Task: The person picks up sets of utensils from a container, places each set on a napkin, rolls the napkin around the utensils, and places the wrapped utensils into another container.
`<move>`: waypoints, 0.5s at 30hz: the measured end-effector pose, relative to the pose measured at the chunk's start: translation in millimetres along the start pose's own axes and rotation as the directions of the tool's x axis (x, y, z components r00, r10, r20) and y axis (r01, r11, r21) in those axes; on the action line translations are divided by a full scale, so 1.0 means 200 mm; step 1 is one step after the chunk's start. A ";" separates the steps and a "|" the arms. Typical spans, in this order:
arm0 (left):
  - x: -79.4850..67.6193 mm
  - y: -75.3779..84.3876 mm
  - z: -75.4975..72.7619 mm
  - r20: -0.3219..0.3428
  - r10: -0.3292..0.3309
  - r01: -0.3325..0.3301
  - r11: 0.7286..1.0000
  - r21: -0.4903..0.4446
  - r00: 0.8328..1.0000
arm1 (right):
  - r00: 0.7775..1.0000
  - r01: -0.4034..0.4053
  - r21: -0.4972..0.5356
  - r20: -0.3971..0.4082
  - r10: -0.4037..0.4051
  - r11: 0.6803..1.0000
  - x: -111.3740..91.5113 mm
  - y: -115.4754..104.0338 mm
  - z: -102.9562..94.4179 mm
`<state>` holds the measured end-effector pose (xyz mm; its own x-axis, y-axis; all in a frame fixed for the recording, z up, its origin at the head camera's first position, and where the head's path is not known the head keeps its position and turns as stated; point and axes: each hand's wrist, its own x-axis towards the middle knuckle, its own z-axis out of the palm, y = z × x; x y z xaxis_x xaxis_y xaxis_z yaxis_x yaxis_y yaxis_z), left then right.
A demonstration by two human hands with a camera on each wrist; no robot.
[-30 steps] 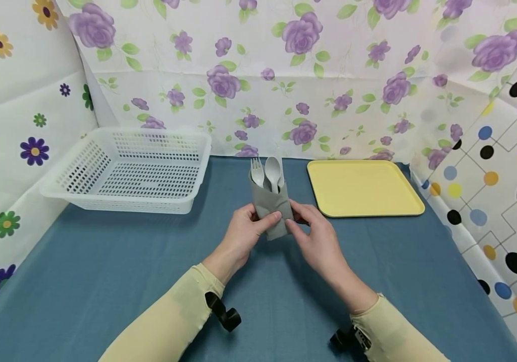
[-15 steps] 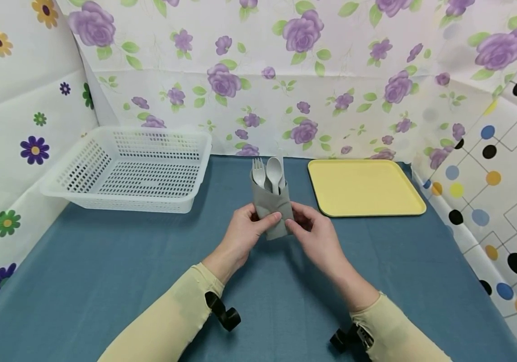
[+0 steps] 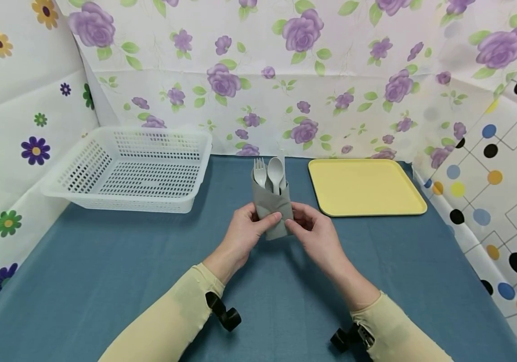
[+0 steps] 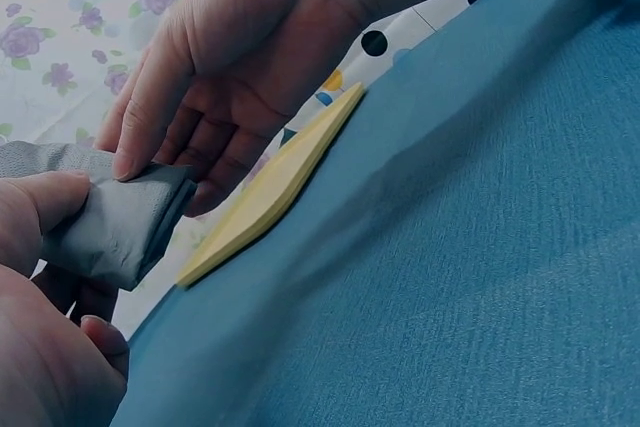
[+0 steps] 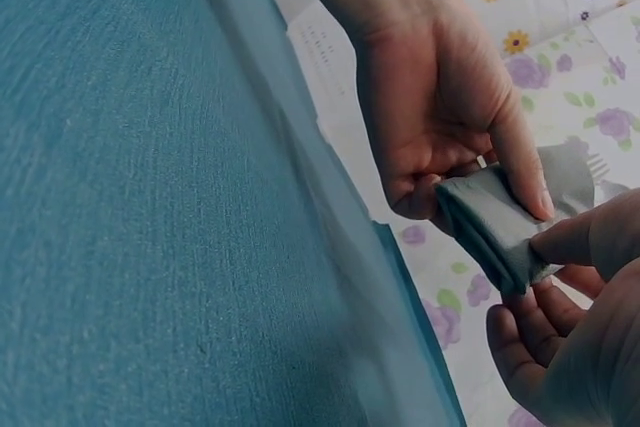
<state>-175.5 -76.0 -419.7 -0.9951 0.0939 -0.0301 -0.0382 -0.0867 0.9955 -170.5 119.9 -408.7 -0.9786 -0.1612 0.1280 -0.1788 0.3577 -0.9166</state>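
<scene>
A grey folded napkin (image 3: 273,205) is held upright above the table in the head view. From its top stick out a fork (image 3: 260,172), a spoon (image 3: 276,173) and, at the right, a thin upright piece (image 3: 284,168) that looks like a knife. My left hand (image 3: 242,234) pinches the napkin's left side, thumb across the front. On the right edge, my right hand (image 3: 316,232) pinches it between thumb and fingers. Both wrist views show the napkin's (image 4: 120,222) folded lower end between the hands; the lower parts of the cutlery are hidden inside.
A white perforated plastic basket (image 3: 127,205) stands at the back left. At the back right lies a yellow tray (image 3: 367,187). Blue cloth (image 3: 118,266) covers the table, and patterned sheets hang behind and at both sides. Black bands are on both wrists.
</scene>
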 end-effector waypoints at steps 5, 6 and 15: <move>0.00 0.00 0.00 -0.002 0.009 -0.009 1.000 -0.008 1.000 | 1.000 -0.007 -0.013 -0.004 0.007 1.000 0.00 0.00 0.00; 0.00 0.00 0.00 -0.004 0.011 -0.011 1.000 -0.009 1.000 | 1.000 -0.009 -0.015 -0.005 0.009 1.000 0.00 0.00 0.00; 0.01 0.01 0.00 -0.023 0.018 -0.018 1.000 0.007 1.000 | 1.000 -0.018 -0.040 -0.010 0.018 0.999 -0.01 0.00 0.00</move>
<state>-176.7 -75.5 -417.3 -0.9975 0.0699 -0.0144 -0.0201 -0.0813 0.9965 -168.4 120.0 -409.2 -0.9826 -0.1453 0.1158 -0.1651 0.3967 -0.9030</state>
